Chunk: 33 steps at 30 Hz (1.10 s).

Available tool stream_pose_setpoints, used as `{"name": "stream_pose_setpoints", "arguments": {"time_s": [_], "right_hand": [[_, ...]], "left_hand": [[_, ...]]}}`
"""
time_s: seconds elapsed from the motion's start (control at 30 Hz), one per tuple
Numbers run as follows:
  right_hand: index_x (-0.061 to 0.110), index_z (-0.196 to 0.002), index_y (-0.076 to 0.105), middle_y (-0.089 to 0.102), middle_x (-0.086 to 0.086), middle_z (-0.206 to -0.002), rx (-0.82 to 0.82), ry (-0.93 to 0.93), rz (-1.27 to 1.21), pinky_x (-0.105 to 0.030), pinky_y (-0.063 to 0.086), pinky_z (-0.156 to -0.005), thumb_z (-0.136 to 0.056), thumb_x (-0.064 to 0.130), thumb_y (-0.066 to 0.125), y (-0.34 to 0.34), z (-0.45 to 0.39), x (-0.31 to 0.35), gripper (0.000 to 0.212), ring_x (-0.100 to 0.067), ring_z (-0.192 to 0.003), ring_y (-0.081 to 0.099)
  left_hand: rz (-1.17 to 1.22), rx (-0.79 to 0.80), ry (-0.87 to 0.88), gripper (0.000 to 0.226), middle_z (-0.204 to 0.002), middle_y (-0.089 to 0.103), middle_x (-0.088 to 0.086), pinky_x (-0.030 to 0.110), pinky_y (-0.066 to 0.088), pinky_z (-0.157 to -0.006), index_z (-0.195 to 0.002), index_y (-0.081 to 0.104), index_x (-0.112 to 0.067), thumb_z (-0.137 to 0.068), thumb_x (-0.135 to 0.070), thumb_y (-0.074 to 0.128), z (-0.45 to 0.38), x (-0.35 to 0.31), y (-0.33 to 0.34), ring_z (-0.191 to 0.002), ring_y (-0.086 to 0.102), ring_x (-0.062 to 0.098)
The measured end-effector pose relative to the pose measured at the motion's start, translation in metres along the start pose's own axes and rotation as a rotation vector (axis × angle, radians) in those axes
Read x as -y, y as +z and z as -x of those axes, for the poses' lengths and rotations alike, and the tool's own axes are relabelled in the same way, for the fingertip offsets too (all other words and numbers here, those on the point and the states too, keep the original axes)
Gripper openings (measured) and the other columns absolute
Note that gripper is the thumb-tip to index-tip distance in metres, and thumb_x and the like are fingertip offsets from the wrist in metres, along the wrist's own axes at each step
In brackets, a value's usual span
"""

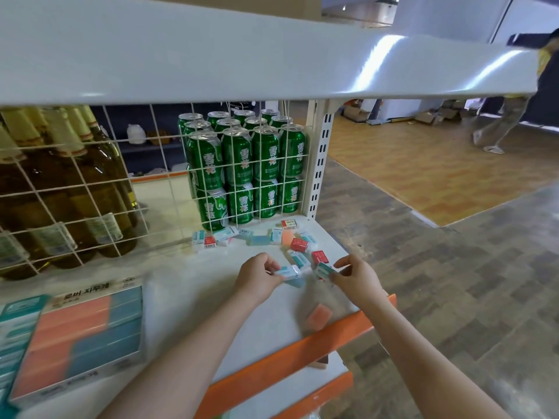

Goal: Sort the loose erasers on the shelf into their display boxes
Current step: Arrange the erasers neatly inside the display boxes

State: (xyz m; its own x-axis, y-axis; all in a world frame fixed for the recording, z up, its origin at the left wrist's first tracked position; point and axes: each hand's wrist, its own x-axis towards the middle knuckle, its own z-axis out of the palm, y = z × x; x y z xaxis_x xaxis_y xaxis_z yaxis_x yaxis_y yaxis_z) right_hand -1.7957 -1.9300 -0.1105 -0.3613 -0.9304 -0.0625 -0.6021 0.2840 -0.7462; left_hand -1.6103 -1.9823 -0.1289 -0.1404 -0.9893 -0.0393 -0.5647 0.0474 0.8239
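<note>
A white metal shop shelf (193, 297) with an orange front lip carries everything here. At its front left corner sits a flat cardboard display box (81, 337) packed with salmon-pink and teal block erasers, with a narrower teal box (15, 331) touching its left side at the shelf's left edge. Behind them, along the back edge, a white wire grid (90, 189) fences off brown glass bottles (60, 176) on the left and stacked green drink cans (245, 164) toward the back right corner.

In front of the cans, near the shelf's right edge, lies a scatter of small loose erasers (272, 237) in teal-and-white and red paper sleeves, some touching, some apart. One bare salmon-pink eraser (319, 317) lies alone close to the front lip.

The left hand (260, 276) reaches in from the front, its fingers curled around a teal-and-white sleeved eraser (289, 272), pinching it just above a blue eraser (295, 282) on the shelf. Just beside it to the right, the right hand (355, 278) pinches another teal-sleeved eraser (323, 270) between thumb and fingertips, near the shelf's right edge. Both forearms cross the front lip, well apart from the display box.

Past the shelf's right edge, on a wood-and-tile floor, another person's legs (499, 128) show in the distance.
</note>
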Motion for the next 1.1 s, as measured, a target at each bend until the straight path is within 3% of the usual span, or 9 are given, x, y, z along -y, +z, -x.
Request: {"name": "stream_pose_setpoints", "arguments": {"time_s": [0.1,0.3,0.5,0.57,0.67,0.77,0.9,1.0,1.1], "right_hand": [[0.016,-0.116,0.056,0.057,0.003,-0.081,0.047,-0.013,0.055,-0.017,0.036,-0.049,-0.088,0.017,0.059,0.001,0.005,0.0,0.028,-0.008,-0.06,0.05],[0.02,-0.128,0.051,0.065,-0.005,-0.11,0.083,-0.038,0.135,-0.007,0.033,-0.04,-0.09,0.011,0.053,0.004,0.011,0.003,0.039,-0.006,-0.063,0.052],[0.027,-0.134,0.045,0.059,-0.003,-0.126,0.16,-0.105,0.247,-0.024,0.049,-0.076,-0.086,-0.001,0.045,0.009,0.018,0.009,0.056,-0.019,-0.101,0.058],[0.028,-0.133,0.045,0.059,-0.002,-0.125,0.17,-0.113,0.256,-0.025,0.049,-0.077,-0.086,-0.001,0.046,0.011,0.018,0.01,0.055,-0.018,-0.102,0.059],[0.021,-0.128,0.045,0.061,-0.002,-0.119,0.139,-0.109,0.231,-0.023,0.046,-0.07,-0.088,0.008,0.053,0.014,0.019,0.012,0.043,-0.016,-0.094,0.058],[0.016,-0.113,0.053,0.064,0.001,-0.097,0.048,-0.118,0.121,-0.02,0.043,-0.064,-0.087,0.018,0.059,0.014,0.02,0.014,0.027,-0.013,-0.08,0.057],[0.011,-0.093,0.055,0.055,0.006,-0.075,-0.038,-0.138,-0.043,-0.018,0.037,-0.055,-0.084,0.014,0.063,0.014,0.022,0.023,0.013,-0.012,-0.069,0.052],[0.013,-0.101,0.056,0.059,0.002,-0.084,-0.007,-0.126,-0.168,-0.019,0.043,-0.057,-0.083,0.001,0.06,0.016,0.023,0.032,0.021,-0.017,-0.075,0.059],[0.01,-0.104,0.062,0.063,-0.007,-0.092,0.045,-0.109,-0.232,-0.031,0.053,-0.072,-0.08,-0.009,0.057,0.023,0.023,0.04,0.031,-0.024,-0.08,0.062]], "left_hand": [[-0.018,0.021,0.0,0.019,-0.093,0.06,0.001,0.024,0.046,-0.075,-0.084,0.056,-0.017,-0.078,-0.005,0.069,0.005,0.002,-0.001,-0.082,0.056,0.016],[-0.102,0.05,0.008,0.036,-0.115,0.056,0.01,0.024,0.045,-0.08,-0.112,0.063,-0.01,-0.077,-0.003,0.064,0.011,0.007,-0.005,-0.098,0.059,0.023],[-0.133,0.129,0.016,0.055,-0.12,0.057,0.008,0.024,0.046,-0.078,-0.13,0.052,-0.023,-0.079,-0.002,0.055,0.023,0.01,-0.014,-0.101,0.058,0.024],[-0.202,0.199,0.04,0.061,-0.126,0.051,0.006,0.023,0.044,-0.075,-0.136,0.045,-0.028,-0.08,-0.004,0.053,0.026,0.011,-0.016,-0.104,0.056,0.024],[-0.305,0.215,0.072,0.047,-0.119,0.055,0.008,0.028,0.048,-0.079,-0.125,0.052,-0.024,-0.081,-0.008,0.054,0.029,0.009,-0.019,-0.102,0.058,0.025],[-0.284,0.146,0.041,0.023,-0.092,0.06,0.007,0.032,0.054,-0.071,-0.104,0.055,-0.019,-0.082,-0.011,0.054,0.032,0.004,-0.025,-0.084,0.062,0.026],[-0.19,-0.001,0.016,0.014,-0.08,0.055,-0.003,0.027,0.044,-0.068,-0.087,0.05,-0.021,-0.084,-0.014,0.061,0.033,0.001,-0.036,-0.079,0.056,0.019],[-0.052,-0.081,-0.02,0.013,-0.081,0.055,-0.002,0.028,0.046,-0.073,-0.092,0.053,-0.018,-0.084,-0.011,0.061,0.033,0.005,-0.047,-0.087,0.058,0.023],[0.114,-0.113,-0.073,0.023,-0.097,0.061,0.009,0.022,0.045,-0.061,-0.109,0.057,-0.011,-0.087,-0.006,0.058,0.035,0.011,-0.057,-0.086,0.061,0.024]]}}
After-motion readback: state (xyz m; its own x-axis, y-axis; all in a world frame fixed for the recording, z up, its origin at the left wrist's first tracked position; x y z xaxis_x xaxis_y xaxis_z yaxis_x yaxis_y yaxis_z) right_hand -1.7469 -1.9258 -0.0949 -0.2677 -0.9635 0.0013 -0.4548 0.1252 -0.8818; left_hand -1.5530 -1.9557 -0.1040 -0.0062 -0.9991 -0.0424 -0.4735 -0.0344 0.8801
